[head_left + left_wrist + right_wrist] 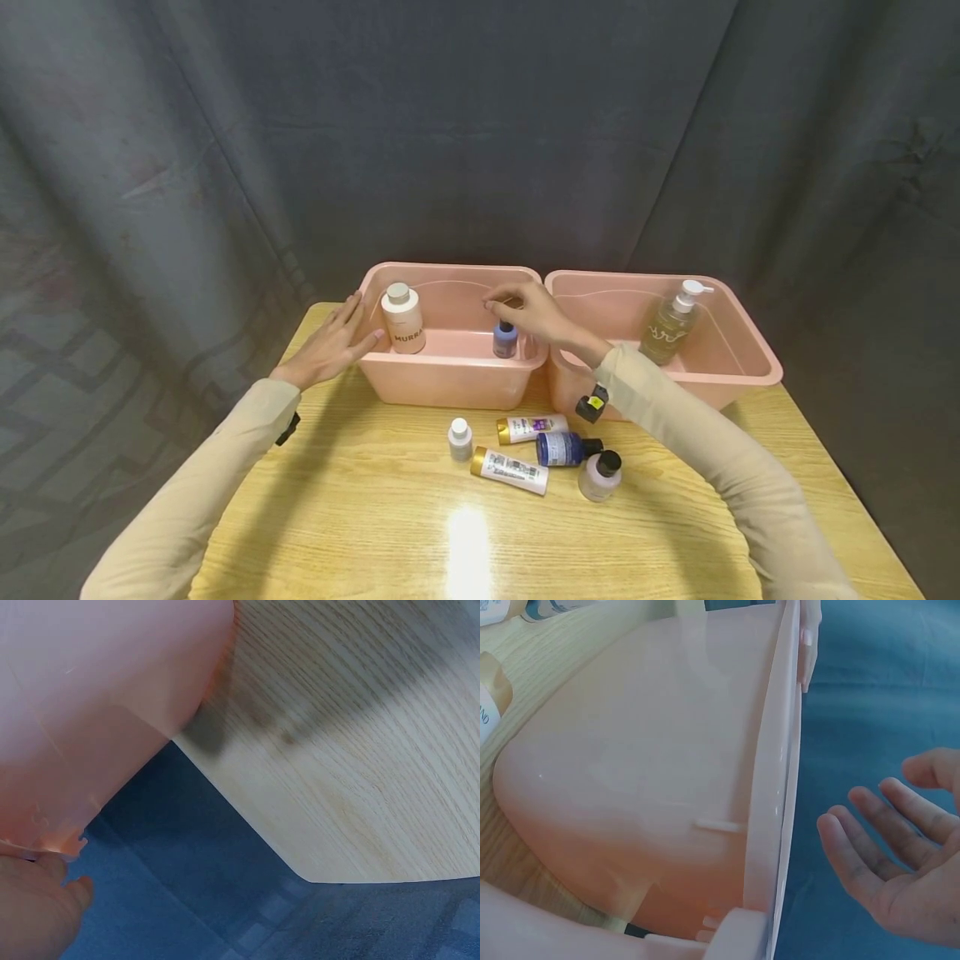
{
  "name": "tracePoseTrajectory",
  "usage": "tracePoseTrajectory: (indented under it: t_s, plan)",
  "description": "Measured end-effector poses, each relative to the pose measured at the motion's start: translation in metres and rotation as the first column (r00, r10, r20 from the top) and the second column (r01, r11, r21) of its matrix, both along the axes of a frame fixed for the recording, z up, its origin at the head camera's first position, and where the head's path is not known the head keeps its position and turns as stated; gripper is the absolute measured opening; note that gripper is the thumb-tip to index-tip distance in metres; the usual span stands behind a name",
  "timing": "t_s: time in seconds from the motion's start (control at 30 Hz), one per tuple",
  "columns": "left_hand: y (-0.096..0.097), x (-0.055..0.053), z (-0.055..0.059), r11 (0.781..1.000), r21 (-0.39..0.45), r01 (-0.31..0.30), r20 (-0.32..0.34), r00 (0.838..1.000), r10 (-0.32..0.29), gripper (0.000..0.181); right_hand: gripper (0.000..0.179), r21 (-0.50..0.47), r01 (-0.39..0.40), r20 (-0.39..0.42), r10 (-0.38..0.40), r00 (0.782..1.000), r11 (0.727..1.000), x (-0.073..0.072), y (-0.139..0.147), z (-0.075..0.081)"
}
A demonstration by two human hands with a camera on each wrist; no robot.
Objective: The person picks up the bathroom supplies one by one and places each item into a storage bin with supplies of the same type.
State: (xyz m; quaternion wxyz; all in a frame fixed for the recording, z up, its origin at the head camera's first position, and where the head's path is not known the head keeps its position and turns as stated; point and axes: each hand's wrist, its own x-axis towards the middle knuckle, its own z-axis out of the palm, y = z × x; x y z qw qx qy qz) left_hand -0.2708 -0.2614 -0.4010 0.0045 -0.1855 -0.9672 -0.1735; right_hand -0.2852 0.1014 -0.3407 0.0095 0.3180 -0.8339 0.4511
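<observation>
**Light-blue bottle [505, 342]: upright, just below right hand [531, 310]**

Position: the light-blue bottle stands in the left bin [450, 385], near the bin's right end. Its long axis is vertical and its dark cap points up toward the right hand. The governing relation is height: the hand is above, the bottle below.

Right hand: nearer of the two. Fingers apart and loosely bent; nothing held. The right wrist view shows the fingertips clear of any object.

Left hand [328, 342]: fingers extended and spread on the left end of the left bin's rim, nothing gripped. The white bottle [405, 323] stands upright just beside it, between it and the light-blue bottle.
</observation>
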Motion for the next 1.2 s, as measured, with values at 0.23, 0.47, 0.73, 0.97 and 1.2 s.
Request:
tracePoseTrajectory:
  t_s: [0.23,0.47,0.73,0.97,1.2]
  plan:
    - [-0.001,0.000,0.000,1.000,0.001,0.004,0.004,1.000,-0.004,0.082,0.023,-0.005,-0.001,0.036,0.002,0.999,1.000,0.006,0.003,-0.001]
    - [-0.002,-0.001,0.000,1.000,0.006,0.005,0.009,1.000,-0.005,0.083,0.025,-0.019,0.033,0.116,-0.031,0.993,0.999,0.017,0.006,0.001]
    - [-0.003,-0.001,-0.001,1.000,0.007,0.004,0.013,1.000,-0.004,0.085,0.024,-0.018,0.034,0.156,-0.031,0.987,0.999,0.024,0.008,-0.002]
    - [-0.004,0.000,-0.002,1.000,0.013,0.003,0.004,1.000,-0.003,0.085,0.023,-0.065,0.006,0.169,0.005,0.986,0.998,0.028,0.011,-0.002]
    - [-0.004,0.000,-0.001,1.000,0.012,0.004,0.004,1.000,-0.004,0.083,0.022,-0.076,-0.024,0.153,0.036,0.988,0.997,0.027,0.016,-0.008]
